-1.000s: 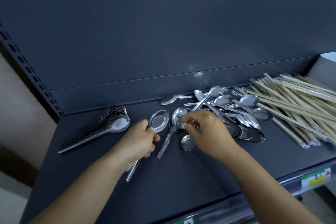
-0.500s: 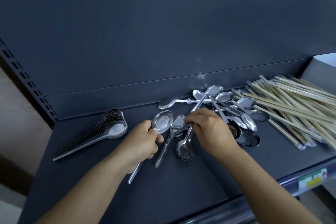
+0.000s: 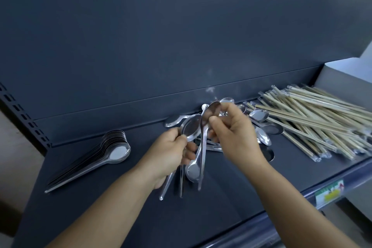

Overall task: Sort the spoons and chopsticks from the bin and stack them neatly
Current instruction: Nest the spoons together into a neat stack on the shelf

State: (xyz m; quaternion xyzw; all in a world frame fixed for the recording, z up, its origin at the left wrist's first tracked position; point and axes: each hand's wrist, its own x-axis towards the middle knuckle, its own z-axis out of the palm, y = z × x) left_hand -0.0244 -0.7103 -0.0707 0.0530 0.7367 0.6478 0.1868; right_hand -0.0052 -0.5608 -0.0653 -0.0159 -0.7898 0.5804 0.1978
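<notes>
Spoons [image 3: 191, 129] are pinched in the left hand [image 3: 171, 153], handles hanging down. The right hand [image 3: 235, 137] has its fingers [image 3: 216, 122] clamped on another spoon [image 3: 209, 115]. More spoons lie stacked [image 3: 114, 149] on the shelf [image 3: 120, 197], chopsticks [image 3: 322, 119] piled far right.

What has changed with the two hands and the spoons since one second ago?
The right hand left the loose spoon pile and lifted a spoon, bringing it toward the left hand. The left hand now holds several spoons, not one. The neat spoon stack and chopsticks stayed put.
</notes>
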